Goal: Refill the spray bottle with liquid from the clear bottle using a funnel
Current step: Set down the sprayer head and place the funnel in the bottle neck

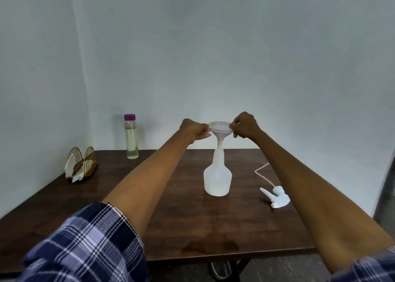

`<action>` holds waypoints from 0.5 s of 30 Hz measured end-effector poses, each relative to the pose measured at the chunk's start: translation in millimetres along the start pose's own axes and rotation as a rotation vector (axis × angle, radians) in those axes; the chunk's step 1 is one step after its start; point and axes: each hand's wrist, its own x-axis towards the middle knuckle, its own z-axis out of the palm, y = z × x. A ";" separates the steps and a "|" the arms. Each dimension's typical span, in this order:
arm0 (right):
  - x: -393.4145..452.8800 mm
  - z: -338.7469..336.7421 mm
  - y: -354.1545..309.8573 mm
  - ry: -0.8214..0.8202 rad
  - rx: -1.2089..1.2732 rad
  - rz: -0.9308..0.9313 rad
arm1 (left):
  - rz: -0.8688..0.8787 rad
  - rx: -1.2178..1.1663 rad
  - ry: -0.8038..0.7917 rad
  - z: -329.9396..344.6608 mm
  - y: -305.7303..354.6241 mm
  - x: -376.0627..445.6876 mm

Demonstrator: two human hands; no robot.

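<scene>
Both hands pinch the rim of the white funnel (220, 128), the left hand (193, 130) on its left side and the right hand (245, 125) on its right. The funnel's stem stands in the neck of the open spray bottle (217, 178) at the middle of the table (181, 217). The clear bottle (131, 136) with a purple cap stands far left, and the spray head (275, 197) lies to the right of the spray bottle.

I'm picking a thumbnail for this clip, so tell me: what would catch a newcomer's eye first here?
Both hands, left and right, pinch the rim of a white funnel whose spout sits in the neck of the white spray bottle at the centre of the dark table. The clear bottle, purple cap on, stands at the back left; the spray head lies to the right.
</scene>
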 end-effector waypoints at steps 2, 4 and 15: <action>0.0 -2.1 -1.9 -0.007 0.017 0.003 | 0.003 -0.017 0.008 0.3 2.7 -1.0; -1.5 -2.2 -3.0 -0.028 0.013 0.007 | 0.000 -0.038 0.005 0.2 3.1 -2.6; -9.3 19.8 14.2 -0.028 -0.147 0.051 | -0.056 -0.010 0.018 0.0 -24.9 1.9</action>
